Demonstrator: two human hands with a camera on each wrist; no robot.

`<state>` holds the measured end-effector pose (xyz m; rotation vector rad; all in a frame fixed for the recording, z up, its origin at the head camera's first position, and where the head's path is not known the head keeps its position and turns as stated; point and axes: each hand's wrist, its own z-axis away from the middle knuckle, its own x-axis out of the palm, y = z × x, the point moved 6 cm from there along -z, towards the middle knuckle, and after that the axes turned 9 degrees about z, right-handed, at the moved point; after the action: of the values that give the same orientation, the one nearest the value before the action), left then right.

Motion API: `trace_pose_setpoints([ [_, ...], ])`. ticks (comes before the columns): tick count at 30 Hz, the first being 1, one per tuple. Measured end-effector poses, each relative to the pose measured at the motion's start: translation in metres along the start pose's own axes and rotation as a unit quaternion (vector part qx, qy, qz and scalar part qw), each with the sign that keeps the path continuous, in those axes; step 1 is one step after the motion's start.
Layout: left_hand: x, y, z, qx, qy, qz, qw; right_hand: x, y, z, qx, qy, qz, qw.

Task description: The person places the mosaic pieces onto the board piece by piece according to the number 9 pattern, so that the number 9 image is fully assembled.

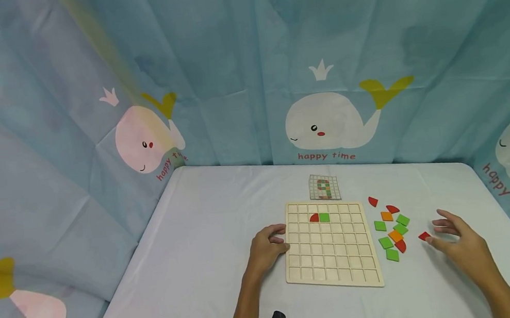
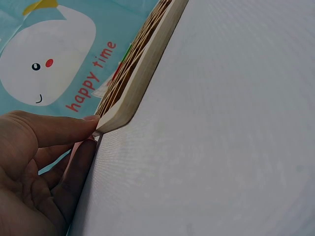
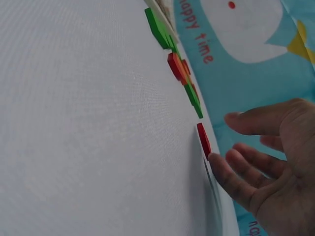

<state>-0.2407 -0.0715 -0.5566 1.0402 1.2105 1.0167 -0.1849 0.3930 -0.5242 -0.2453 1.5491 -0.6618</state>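
A square wooden grid board (image 1: 329,244) lies on the white table. A red quarter-circle piece (image 1: 314,218) and a green square piece (image 1: 324,217) sit side by side in its upper cells. My left hand (image 1: 264,248) rests at the board's left edge, thumb and fingertips touching the rim; in the left wrist view, the thumb meets the board (image 2: 133,93) at a corner. To the right, my right hand (image 1: 465,246) has its fingers spread. One digit's tip is at a red piece (image 3: 204,141), apart from the other fingers.
Right of the board several loose pieces are scattered, among them a green square (image 1: 392,255), an orange square (image 1: 386,216) and a red quarter circle (image 1: 373,201). A small pattern card (image 1: 324,188) lies behind the board. A whale-print curtain (image 1: 228,79) encloses the table.
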Motion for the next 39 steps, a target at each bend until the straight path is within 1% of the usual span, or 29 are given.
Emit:
trace_pose_setpoints([
  [3,0.000,0.000,0.000,0.002,0.000,0.000,1.0000,0.001,-0.001,0.001,-0.003,-0.002,-0.001,1.0000],
  [9,-0.001,0.001,0.001,0.005,-0.001,-0.001,1.0000,0.004,0.000,0.000,-0.012,-0.007,-0.022,0.9997],
  [12,-0.001,0.001,0.001,0.005,-0.002,-0.002,1.0000,0.004,0.001,-0.001,-0.018,-0.005,-0.021,0.9996],
  [16,-0.001,0.002,0.001,0.005,-0.001,-0.002,1.0000,0.004,0.001,-0.005,-0.021,0.004,-0.001,0.9998],
  [19,0.000,0.002,0.001,0.004,0.000,-0.001,1.0000,0.005,0.003,-0.009,-0.008,0.007,0.023,0.9997],
  [23,0.000,0.001,0.001,0.002,0.001,0.000,1.0000,0.007,0.006,-0.014,0.013,-0.003,0.040,0.9991],
  [25,0.000,0.002,0.001,0.002,0.002,0.000,1.0000,0.008,0.005,-0.015,0.016,-0.007,0.047,0.9988],
  [29,0.000,0.002,0.001,-0.002,0.002,-0.001,1.0000,0.010,0.003,-0.016,0.006,-0.011,0.048,0.9988],
  [34,0.000,0.001,0.002,-0.007,0.000,0.001,1.0000,0.011,-0.002,-0.015,-0.018,-0.008,0.051,0.9985],
  [39,0.000,0.002,0.002,-0.006,0.000,0.006,1.0000,0.014,-0.009,-0.015,-0.032,-0.010,0.038,0.9987],
])
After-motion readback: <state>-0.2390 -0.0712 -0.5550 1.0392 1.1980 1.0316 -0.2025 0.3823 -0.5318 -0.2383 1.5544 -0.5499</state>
